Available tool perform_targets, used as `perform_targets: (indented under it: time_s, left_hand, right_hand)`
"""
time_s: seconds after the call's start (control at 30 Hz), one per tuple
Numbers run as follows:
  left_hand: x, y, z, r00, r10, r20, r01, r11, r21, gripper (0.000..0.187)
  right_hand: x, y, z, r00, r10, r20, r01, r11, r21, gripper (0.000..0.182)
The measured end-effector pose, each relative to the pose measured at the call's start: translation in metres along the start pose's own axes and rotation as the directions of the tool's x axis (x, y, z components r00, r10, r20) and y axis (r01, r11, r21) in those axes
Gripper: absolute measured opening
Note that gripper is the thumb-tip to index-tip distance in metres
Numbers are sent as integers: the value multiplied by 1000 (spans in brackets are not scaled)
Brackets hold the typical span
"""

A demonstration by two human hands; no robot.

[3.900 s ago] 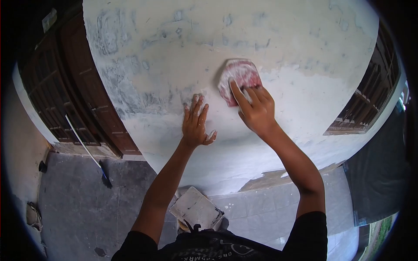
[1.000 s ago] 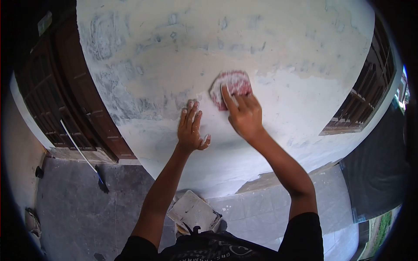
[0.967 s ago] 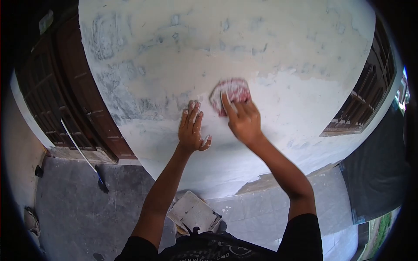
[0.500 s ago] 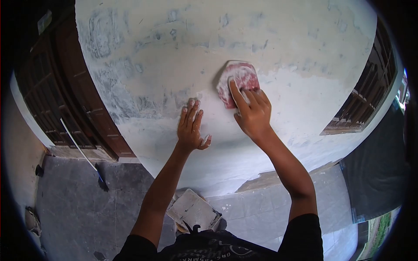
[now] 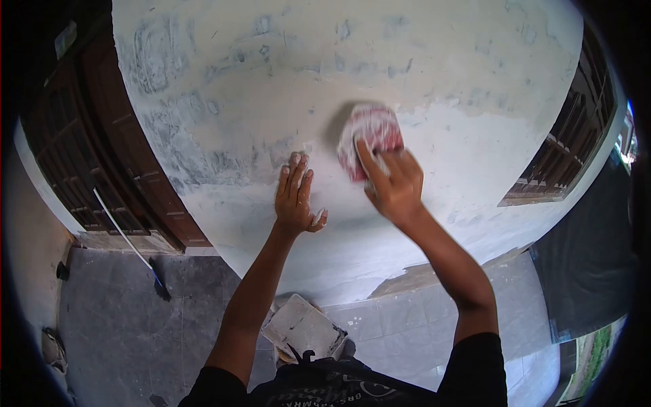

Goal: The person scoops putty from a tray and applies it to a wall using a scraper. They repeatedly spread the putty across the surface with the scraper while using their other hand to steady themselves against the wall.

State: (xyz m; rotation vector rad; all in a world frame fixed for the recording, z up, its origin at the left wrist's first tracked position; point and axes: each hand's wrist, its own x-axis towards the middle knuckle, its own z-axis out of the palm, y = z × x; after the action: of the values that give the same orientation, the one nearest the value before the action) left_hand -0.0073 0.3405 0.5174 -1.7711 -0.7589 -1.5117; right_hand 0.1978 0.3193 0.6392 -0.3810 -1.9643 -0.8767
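My right hand (image 5: pixel 395 182) grips a flat red putty spreader (image 5: pixel 371 132) with its index finger stretched along the back. Streaks of white putty cover much of the spreader, and a dark shadow shows on the wall along its upper left side. My left hand (image 5: pixel 294 197) lies on the wall to the left and lower, fingers stretched and thumb out, with white putty on the fingertips. The wall (image 5: pixel 434 176) is bright white around and below the hands; higher up it is cream with grey patches.
Below, near my body, a putty-smeared tray (image 5: pixel 305 325) stands on the grey tiled floor (image 5: pixel 129 312). A brown door (image 5: pixel 135 142) is at left, with a broom (image 5: pixel 122 234) leaning by it. At right are a barred window (image 5: pixel 566 146) and a dark sheet (image 5: pixel 583 264).
My right hand has moved the spreader slightly down the wall and turned it a little; its shadow now shows more above it. My left hand stays in place.
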Motion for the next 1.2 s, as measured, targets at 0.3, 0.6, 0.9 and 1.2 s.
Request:
perform_targets:
  time_s: [0.3,0.6,0.9,1.2]
  left_hand:
    - [1,0,-1,1000,-10,15,10,1000,-8,58]
    - [0,1,-1,1000,0,25,0,1000,-9,60]
    - [0,0,0,1000,-15,1,15,1000,-14,60]
    - [-6,-3,1,996,-26,82,29,999,-35,68]
  right_hand:
    - [-56,-20,32,993,-15,120,21,998,-55,61]
    - [6,-2,4,1000,-14,-11,15,1000,19,76]
    - [-56,-34,30,988,21,154,-23,1000,9,69]
    - [9,-3,6,997,73,19,-72,996,-44,64]
